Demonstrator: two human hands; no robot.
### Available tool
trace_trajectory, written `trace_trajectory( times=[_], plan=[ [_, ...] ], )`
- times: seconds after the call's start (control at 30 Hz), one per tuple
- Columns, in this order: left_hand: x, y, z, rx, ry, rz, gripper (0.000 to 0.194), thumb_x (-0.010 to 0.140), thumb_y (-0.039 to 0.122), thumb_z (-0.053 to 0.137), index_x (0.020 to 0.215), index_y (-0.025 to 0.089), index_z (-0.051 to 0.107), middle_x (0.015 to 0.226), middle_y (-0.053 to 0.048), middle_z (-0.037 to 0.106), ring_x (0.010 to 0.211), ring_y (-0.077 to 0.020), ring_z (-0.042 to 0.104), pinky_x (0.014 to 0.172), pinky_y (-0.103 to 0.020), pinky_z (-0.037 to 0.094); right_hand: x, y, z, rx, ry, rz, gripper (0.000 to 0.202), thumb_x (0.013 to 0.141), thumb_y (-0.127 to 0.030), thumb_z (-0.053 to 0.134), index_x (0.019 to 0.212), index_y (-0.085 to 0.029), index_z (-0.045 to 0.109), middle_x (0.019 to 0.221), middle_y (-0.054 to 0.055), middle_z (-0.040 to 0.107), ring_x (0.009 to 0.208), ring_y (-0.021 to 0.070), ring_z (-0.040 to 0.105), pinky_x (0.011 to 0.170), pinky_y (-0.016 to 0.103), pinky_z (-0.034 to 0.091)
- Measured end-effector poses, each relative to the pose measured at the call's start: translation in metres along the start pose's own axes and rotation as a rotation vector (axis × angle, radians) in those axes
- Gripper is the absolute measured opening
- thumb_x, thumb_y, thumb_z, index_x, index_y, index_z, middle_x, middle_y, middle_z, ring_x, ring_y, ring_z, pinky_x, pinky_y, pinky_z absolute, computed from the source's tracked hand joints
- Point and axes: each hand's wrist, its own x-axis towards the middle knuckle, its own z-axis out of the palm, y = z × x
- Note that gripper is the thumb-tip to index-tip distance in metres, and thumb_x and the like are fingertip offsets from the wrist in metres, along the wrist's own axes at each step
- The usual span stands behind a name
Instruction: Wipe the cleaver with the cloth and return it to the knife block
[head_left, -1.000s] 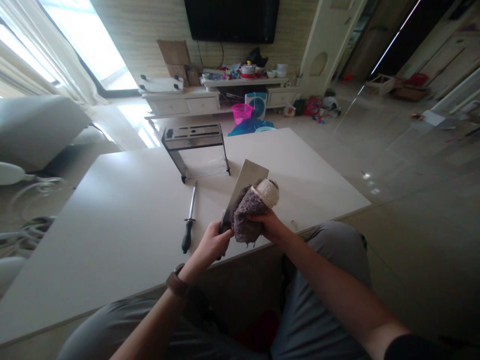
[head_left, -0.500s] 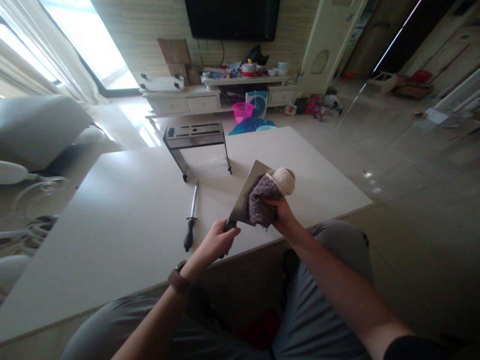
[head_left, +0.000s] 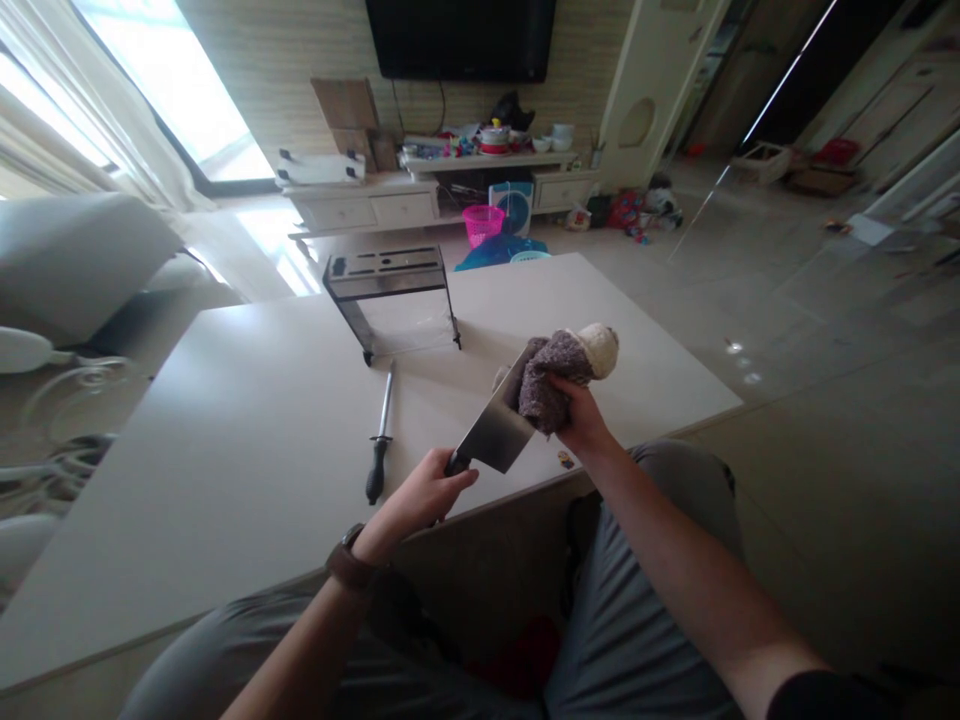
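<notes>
My left hand (head_left: 430, 487) grips the black handle of a cleaver (head_left: 498, 434) and holds its broad metal blade tilted above the front of the table. A fluffy grey-brown cloth (head_left: 547, 385) with a cream part at its far end is bunched in my right hand (head_left: 583, 418). The cloth presses against the far part of the blade and covers some of it. Left of the cleaver, a sharpening steel (head_left: 379, 460) with a black handle lies on the white table (head_left: 247, 430). Behind that stands a knife block (head_left: 390, 268) with a slotted metal top and clear sides.
A small sticker or figure (head_left: 565, 459) is at the table's front edge. Beyond the table are a pink basket (head_left: 482, 222), a blue bag (head_left: 501, 252) and a white TV cabinet (head_left: 345, 210). My knees (head_left: 682, 500) are below the near edge.
My right hand and the cloth have slid right and slightly up, toward the far end of the blade. More of the blade near the handle shows, and the small figure on the table is uncovered.
</notes>
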Motion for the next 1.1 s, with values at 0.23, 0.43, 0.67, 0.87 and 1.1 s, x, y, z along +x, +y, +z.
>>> trace_trajectory(
  times=[0.23,0.43,0.67,0.87,1.1],
  plan=[
    [0.000,0.001,0.000,0.024,0.022,0.014,0.026,0.091,0.039,0.064,0.076,0.021,0.053,0.049,0.009,0.045,0.040,-0.0087,0.044,0.038,-0.018,0.034,0.000,0.002,-0.002,-0.005,0.054,-0.047,0.033,0.060,-0.012,0.084,0.090,-0.018,0.074,0.087,0.003,0.082,0.076,0.0211,0.077,0.072,0.033,0.066],
    [0.001,-0.002,0.002,0.008,0.026,0.021,0.026,0.090,0.040,0.065,0.077,0.021,0.055,0.049,0.008,0.045,0.040,-0.0098,0.044,0.037,-0.019,0.035,0.001,0.009,-0.004,-0.006,0.058,-0.015,0.031,0.064,-0.017,0.085,0.093,-0.019,0.075,0.089,0.003,0.082,0.078,0.0220,0.078,0.077,0.035,0.066],
    [0.004,-0.008,0.007,-0.006,0.053,0.017,0.031,0.089,0.046,0.065,0.075,0.022,0.051,0.052,0.008,0.043,0.040,-0.0102,0.043,0.037,-0.020,0.034,0.001,0.010,-0.002,-0.016,0.030,0.015,0.031,0.065,-0.020,0.086,0.094,-0.019,0.075,0.087,0.003,0.082,0.078,0.0217,0.078,0.079,0.035,0.066],
    [0.006,-0.010,0.007,0.019,0.070,0.031,0.031,0.089,0.046,0.065,0.075,0.021,0.053,0.053,0.008,0.043,0.042,-0.0098,0.042,0.038,-0.020,0.033,0.000,0.009,-0.001,-0.015,0.062,0.054,0.028,0.065,-0.018,0.083,0.092,-0.018,0.075,0.086,0.003,0.082,0.076,0.0210,0.077,0.078,0.034,0.066],
    [0.003,-0.006,0.008,0.028,0.085,0.023,0.032,0.088,0.047,0.066,0.077,0.020,0.055,0.054,0.008,0.044,0.043,-0.0106,0.044,0.037,-0.021,0.037,-0.001,0.011,0.002,-0.009,0.036,0.042,0.031,0.065,-0.019,0.084,0.095,-0.018,0.076,0.086,0.004,0.082,0.081,0.0229,0.079,0.081,0.036,0.067]
  ],
)
